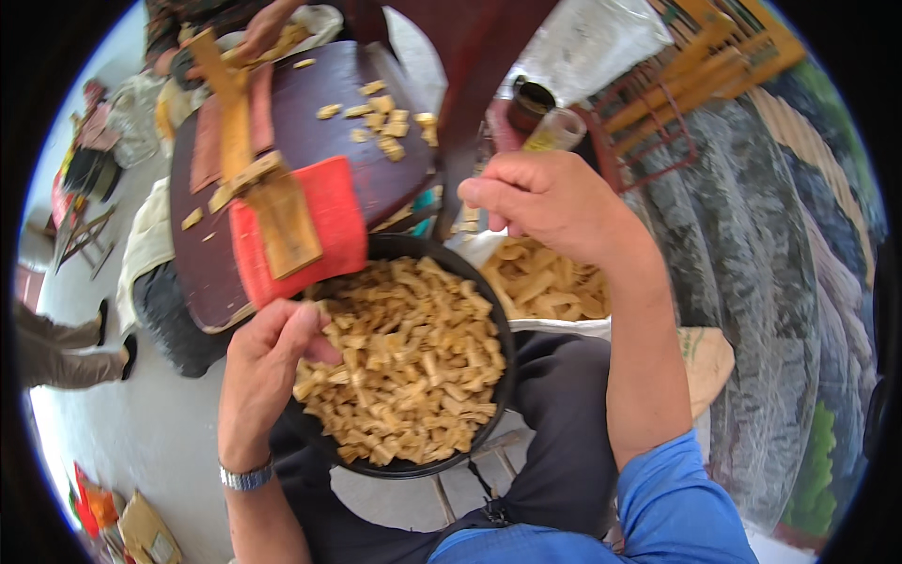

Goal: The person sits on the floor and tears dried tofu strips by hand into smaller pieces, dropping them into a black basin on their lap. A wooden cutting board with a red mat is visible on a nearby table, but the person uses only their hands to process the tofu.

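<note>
My left hand (278, 352), with a metal-banded watch on the wrist, is at the left rim of a round black pan (511, 366). Its fingers curl inward, and I cannot tell whether they hold anything. Chopped tan dried pieces (409, 359) heap the pan, which rests over my lap. My right hand (546, 197) is raised, fingers curled, above a white sack (564, 326) of longer tan strips (542, 278); its palm is hidden. Ahead on the left, a wooden cutting tool (282, 225) lies across a red cloth (345, 211) on a dark round-edged tabletop (317, 92).
Several cut pieces (384, 116) lie on the tabletop. A co-worker's hand (264, 32) is at its far side. Beyond my right hand stand a clear glass jar (560, 130) and a dark cup (528, 102). Wooden slats (705, 56) lean at upper right. Another person's legs (70, 345) show at left.
</note>
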`<state>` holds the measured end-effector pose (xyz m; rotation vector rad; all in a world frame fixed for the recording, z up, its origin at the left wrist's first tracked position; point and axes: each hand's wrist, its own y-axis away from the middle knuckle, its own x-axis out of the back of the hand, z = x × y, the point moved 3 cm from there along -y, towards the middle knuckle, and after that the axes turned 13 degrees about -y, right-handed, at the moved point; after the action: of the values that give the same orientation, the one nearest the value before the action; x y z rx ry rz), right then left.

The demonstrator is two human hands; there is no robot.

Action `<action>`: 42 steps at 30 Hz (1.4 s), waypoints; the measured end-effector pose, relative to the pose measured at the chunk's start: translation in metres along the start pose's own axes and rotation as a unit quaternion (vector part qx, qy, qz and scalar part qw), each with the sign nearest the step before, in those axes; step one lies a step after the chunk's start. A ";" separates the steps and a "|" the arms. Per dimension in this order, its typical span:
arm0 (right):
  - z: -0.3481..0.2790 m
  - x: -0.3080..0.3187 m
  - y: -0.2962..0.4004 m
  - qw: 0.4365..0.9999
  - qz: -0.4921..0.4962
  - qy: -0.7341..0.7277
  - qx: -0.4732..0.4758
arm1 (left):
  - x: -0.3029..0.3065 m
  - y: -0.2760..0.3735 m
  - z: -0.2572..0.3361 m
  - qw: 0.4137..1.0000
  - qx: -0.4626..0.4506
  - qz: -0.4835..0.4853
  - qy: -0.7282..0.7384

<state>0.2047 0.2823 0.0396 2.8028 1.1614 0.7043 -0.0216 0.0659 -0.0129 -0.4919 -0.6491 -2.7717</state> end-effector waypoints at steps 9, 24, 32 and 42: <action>0.237 0.006 0.039 0.960 -0.086 0.229 -0.139 | -0.045 0.003 -0.003 0.994 0.030 -0.069 -0.085; 0.261 -0.036 0.006 0.981 -0.066 -0.074 -0.167 | -0.045 -0.001 -0.005 0.986 -0.008 -0.070 -0.154; 0.113 0.056 0.006 0.963 0.081 -0.257 -0.006 | -0.028 0.017 0.000 0.988 -0.024 -0.078 -0.133; -0.097 -0.037 0.038 0.861 -0.180 -0.446 0.165 | -0.019 0.032 0.018 0.986 -0.153 -0.059 0.032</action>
<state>0.1662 0.2159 0.1195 2.4398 1.5473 -0.8122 0.0109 0.0494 0.0072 -0.4343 -0.2450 -3.0024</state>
